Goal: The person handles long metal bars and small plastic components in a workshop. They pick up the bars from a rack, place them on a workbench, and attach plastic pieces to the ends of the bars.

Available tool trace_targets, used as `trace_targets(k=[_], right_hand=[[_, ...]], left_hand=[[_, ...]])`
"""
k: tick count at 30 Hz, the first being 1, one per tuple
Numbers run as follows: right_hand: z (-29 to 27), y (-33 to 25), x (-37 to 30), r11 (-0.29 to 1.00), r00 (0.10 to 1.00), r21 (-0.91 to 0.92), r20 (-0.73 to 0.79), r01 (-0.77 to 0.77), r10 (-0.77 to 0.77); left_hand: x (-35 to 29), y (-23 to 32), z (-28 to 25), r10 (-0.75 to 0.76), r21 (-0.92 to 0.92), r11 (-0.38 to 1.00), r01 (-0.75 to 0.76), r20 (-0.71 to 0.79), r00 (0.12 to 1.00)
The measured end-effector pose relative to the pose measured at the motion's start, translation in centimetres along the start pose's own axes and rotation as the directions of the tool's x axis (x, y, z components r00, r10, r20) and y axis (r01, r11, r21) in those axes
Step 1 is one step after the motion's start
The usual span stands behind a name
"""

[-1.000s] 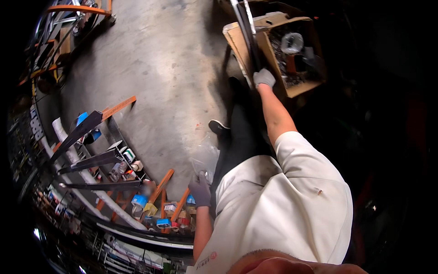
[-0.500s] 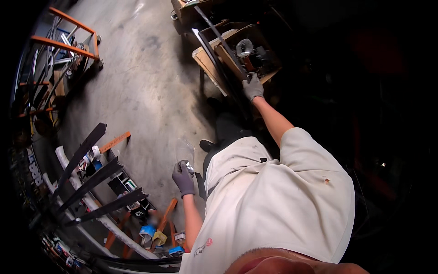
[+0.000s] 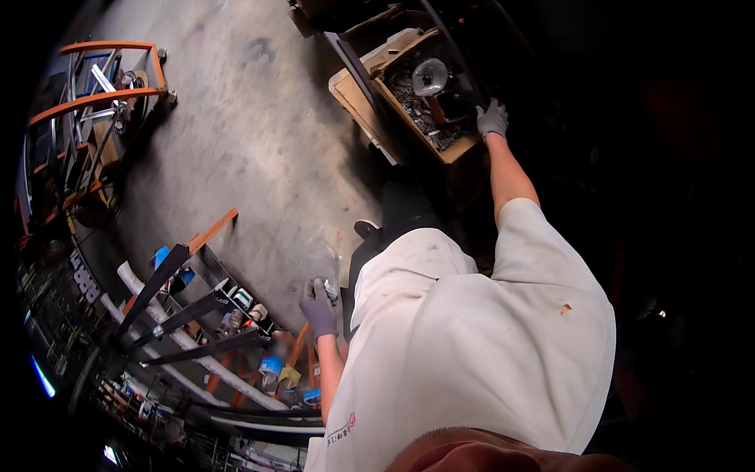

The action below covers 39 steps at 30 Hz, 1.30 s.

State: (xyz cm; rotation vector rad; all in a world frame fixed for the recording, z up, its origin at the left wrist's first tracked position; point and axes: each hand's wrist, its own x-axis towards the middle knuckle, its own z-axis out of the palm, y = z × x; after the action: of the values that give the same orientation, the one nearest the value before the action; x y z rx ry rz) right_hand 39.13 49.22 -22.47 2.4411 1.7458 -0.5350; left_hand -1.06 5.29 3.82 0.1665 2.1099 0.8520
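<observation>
My left hand (image 3: 318,311), in a grey glove, is closed beside my waist. It grips a clear plastic bag (image 3: 325,259), with something shiny at the fingers that I cannot make out. My right hand (image 3: 493,119), gloved too, reaches forward and is closed on the near end of a dark metal bar (image 3: 450,39). Under that bar stands an open cardboard box (image 3: 452,151) of small metal pieces. A clear plastic container (image 3: 429,77) and a reddish-brown piece (image 3: 436,110) lie in it. A second dark bar (image 3: 355,69) leans along the box's left side.
Flat cardboard (image 3: 358,114) sticks out left of the box. An orange-framed cart (image 3: 102,93) with metal lengths stands far left. Nearer left, dark bars (image 3: 185,315) lie across a white-wrapped rail (image 3: 228,374), beside a tray of supplies (image 3: 244,299). Deep shadow covers the right side.
My right hand has moved right with the dark bar, from over the box to its right edge, showing more of the contents. My left hand keeps hold of the clear bag.
</observation>
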Motion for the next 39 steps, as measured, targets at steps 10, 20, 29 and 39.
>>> trace_targets(k=[10,20,29,39], right_hand=[[-10.9,-10.2,-3.3,0.971,0.972,-0.151,0.174,0.184,-0.157],[11.3,-4.0,10.9,0.704,0.712,-0.237,0.472,0.67,-0.52],[10.4,-5.4,8.2,0.816,0.756,-0.105,0.458,0.568,-0.468],[6.6,-7.2,1.7,0.891,0.772,0.195,0.446,0.41,-0.453]], left_hand=[[0.2,4.5,4.5,0.258,0.489,0.847,-0.206,-0.04,0.965],[-2.6,7.7,3.6,0.167,0.394,0.919,-0.021,-0.341,0.925],[-2.6,10.8,2.7,0.083,0.391,0.92,0.036,-0.284,0.955],[2.5,7.8,2.2,0.409,0.861,0.422,-0.283,0.097,0.907]])
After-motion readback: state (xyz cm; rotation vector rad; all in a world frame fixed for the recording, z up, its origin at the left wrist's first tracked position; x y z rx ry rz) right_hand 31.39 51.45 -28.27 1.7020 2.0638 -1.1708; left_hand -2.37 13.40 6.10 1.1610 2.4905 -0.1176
